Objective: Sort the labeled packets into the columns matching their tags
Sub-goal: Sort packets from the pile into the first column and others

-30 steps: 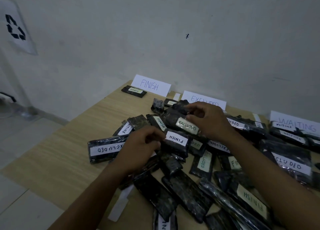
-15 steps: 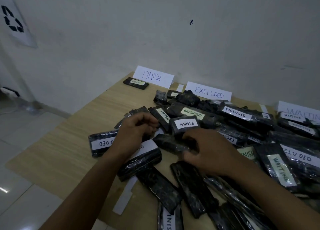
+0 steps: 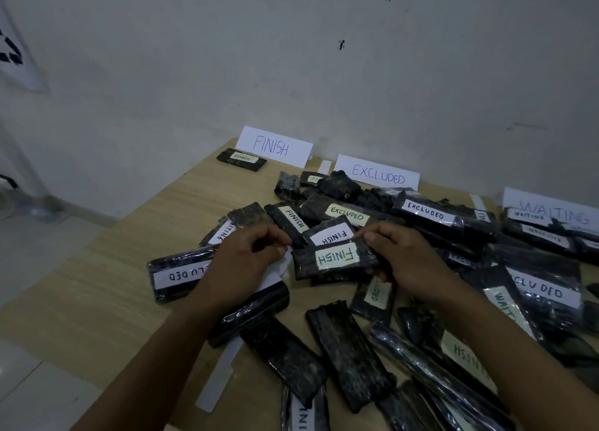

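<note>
Two hands over pile (image 3: 351,353) | right hand (image 3: 413,263) pinches FINISH packet (image 3: 334,258) at its right end, thumb on top | left hand (image 3: 244,263) curled just left of it, grasp unclear | FINISH sign (image 3: 273,146) well beyond

1. Three signs stand along the back edge of the bench (image 3: 107,304), against the wall (image 3: 291,58): FINISH sign (image 3: 274,146) left, EXCLUDED sign (image 3: 377,174) middle, WAITING sign (image 3: 551,210) right.
2. A lone packet (image 3: 241,159) lies just before the FINISH sign.
3. The heap of packets (image 3: 350,349) covers the bench's middle and right, reaching back to the other two signs.
4. Over the heap, the FINISH-tagged packet (image 3: 335,259) lies between the left hand (image 3: 243,262) and the right hand (image 3: 405,255), which grips its right end.
5. The EXCLUDED-tagged packet (image 3: 175,275) lies at the heap's left edge, partly under the left hand.
</note>
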`<state>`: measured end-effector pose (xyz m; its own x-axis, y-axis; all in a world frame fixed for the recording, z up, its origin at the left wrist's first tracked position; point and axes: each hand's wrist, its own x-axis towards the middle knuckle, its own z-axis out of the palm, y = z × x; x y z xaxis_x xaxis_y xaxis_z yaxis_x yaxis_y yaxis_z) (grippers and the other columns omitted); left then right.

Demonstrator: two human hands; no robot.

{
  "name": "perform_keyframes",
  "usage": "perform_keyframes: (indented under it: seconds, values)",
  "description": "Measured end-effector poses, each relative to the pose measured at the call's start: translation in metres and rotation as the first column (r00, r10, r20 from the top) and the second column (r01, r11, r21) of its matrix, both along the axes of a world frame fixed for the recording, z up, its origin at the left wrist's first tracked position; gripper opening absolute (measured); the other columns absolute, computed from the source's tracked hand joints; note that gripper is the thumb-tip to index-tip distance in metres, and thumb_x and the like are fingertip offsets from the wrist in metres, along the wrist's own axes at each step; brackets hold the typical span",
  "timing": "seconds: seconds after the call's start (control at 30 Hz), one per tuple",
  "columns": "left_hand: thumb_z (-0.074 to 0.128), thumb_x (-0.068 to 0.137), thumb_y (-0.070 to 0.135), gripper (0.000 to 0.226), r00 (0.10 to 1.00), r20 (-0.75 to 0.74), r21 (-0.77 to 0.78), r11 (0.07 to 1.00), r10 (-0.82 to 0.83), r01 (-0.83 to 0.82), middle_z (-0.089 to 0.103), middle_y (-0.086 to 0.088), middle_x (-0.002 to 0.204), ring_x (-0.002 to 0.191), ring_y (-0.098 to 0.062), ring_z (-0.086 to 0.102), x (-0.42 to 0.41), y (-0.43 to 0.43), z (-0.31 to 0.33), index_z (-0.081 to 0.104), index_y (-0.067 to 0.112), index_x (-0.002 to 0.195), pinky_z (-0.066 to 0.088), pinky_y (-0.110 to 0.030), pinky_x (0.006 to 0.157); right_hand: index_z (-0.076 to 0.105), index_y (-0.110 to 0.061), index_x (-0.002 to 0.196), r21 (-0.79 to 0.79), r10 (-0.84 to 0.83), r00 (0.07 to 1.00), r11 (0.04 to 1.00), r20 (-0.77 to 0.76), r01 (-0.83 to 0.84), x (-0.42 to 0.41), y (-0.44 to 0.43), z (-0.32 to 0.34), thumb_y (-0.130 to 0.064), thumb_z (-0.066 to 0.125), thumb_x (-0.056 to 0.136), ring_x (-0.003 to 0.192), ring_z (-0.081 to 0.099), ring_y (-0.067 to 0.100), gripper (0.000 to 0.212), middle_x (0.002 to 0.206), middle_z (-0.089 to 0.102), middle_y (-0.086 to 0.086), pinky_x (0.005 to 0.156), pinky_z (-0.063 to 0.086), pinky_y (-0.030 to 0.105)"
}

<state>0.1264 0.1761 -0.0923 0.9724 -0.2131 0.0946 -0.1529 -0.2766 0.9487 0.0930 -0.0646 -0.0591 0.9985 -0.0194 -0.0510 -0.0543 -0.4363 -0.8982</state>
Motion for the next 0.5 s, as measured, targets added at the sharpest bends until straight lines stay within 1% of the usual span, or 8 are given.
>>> perform_keyframes:
  seconds: [0.07, 0.13, 0.2, 0.27, 0.33, 0.4, 0.43, 0.5]
  values:
    - [0.058, 0.091, 0.006, 0.022, 1.0, 0.021, 0.028, 1.0, -0.004, 0.004, 0.069, 0.008, 0.086, 0.084, -0.007, 0.064, -0.001, 0.0, 0.0, 0.07, 0.024, 0.089, 0.052, -0.032, 0.084, 0.071, -0.02, 0.084, -0.075, -0.043, 0.998, 0.996, 0.038, 0.046, 0.001, -0.006, 0.004, -0.019, 0.049, 0.098, 0.065, 0.061, 0.013, 0.026, 0.077, 0.071, 0.002, 0.06, 0.043, 0.025]
    - [0.058, 0.091, 0.007, 0.02, 0.999, 0.037, 0.053, 0.999, -0.008, 0.006, 0.068, 0.007, 0.087, 0.084, -0.006, 0.063, -0.003, -0.001, 0.0, 0.07, 0.023, 0.09, 0.051, -0.028, 0.081, 0.071, -0.023, 0.077, -0.252, -0.065, 0.993, 0.964, 0.099, 0.088, 0.0, -0.014, 0.007, -0.019, 0.053, 0.095, 0.063, 0.059, 0.0, 0.025, 0.073, 0.068, -0.007, 0.058, 0.039, 0.017]
    - [0.058, 0.091, 0.008, 0.018, 0.999, 0.051, 0.076, 0.997, -0.016, 0.012, 0.067, 0.005, 0.088, 0.083, -0.005, 0.062, -0.004, -0.002, 0.0, 0.07, 0.022, 0.091, 0.049, -0.022, 0.078, 0.069, -0.026, 0.075, -0.439, -0.031, 0.988, 0.893, 0.152, 0.095, -0.002, -0.02, 0.009, -0.018, 0.057, 0.091, 0.064, 0.056, -0.002, 0.021, 0.074, 0.064, -0.014, 0.055, 0.036, 0.014]
    - [0.058, 0.092, 0.009, 0.017, 0.998, 0.065, 0.095, 0.995, -0.022, 0.016, 0.067, 0.005, 0.087, 0.081, -0.005, 0.062, -0.005, -0.003, 0.001, 0.07, 0.022, 0.091, 0.047, -0.016, 0.073, 0.068, -0.029, 0.075, -0.582, 0.05, 0.992, 0.813, 0.114, 0.026, -0.004, -0.02, 0.011, -0.018, 0.059, 0.088, 0.071, 0.053, -0.001, 0.02, 0.083, 0.061, -0.016, 0.06, 0.036, 0.015]
    - [0.059, 0.092, 0.011, 0.016, 0.997, 0.078, 0.111, 0.994, -0.028, 0.019, 0.067, 0.006, 0.086, 0.08, -0.004, 0.062, -0.005, -0.003, 0.002, 0.07, 0.022, 0.091, 0.046, -0.014, 0.07, 0.071, -0.031, 0.084, -0.678, 0.153, 0.988, 0.728, 0.016, -0.101, -0.004, -0.012, 0.01, -0.022, 0.059, 0.088, 0.077, 0.053, 0.0, 0.016, 0.089, 0.059, -0.018, 0.066, 0.04, 0.017]
    - [0.059, 0.092, 0.013, 0.015, 0.996, 0.077, 0.121, 0.992, -0.036, 0.027, 0.067, 0.007, 0.086, 0.08, -0.003, 0.062, -0.006, -0.003, 0.002, 0.07, 0.023, 0.091, 0.045, -0.014, 0.07, 0.074, -0.032, 0.098, -0.701, 0.226, 0.974, 0.691, -0.021, -0.176, -0.003, -0.002, 0.006, -0.036, 0.059, 0.089, 0.079, 0.055, -0.001, 0.018, 0.089, 0.06, -0.02, 0.074, 0.048, 0.025]
    - [0.059, 0.092, 0.013, 0.015, 0.997, 0.072, 0.119, 0.992, -0.039, 0.031, 0.068, 0.007, 0.087, 0.08, -0.003, 0.062, -0.006, -0.003, 0.002, 0.07, 0.023, 0.092, 0.045, -0.015, 0.071, 0.074, -0.032, 0.099, -0.709, 0.246, 0.969, 0.683, -0.007, -0.178, -0.001, 0.004, 0.003, -0.048, 0.057, 0.089, 0.075, 0.055, -0.001, 0.025, 0.084, 0.062, -0.02, 0.074, 0.051, 0.028]
    - [0.059, 0.091, 0.012, 0.016, 0.998, 0.051, 0.103, 0.994, -0.036, 0.031, 0.068, 0.008, 0.088, 0.081, -0.003, 0.062, -0.006, -0.002, 0.002, 0.07, 0.023, 0.092, 0.044, -0.018, 0.072, 0.071, -0.033, 0.102, -0.751, 0.244, 0.968, 0.65, 0.062, -0.116, 0.003, 0.014, -0.004, -0.069, 0.05, 0.084, 0.069, 0.053, 0.003, 0.045, 0.07, 0.06, -0.016, 0.065, 0.048, 0.029]
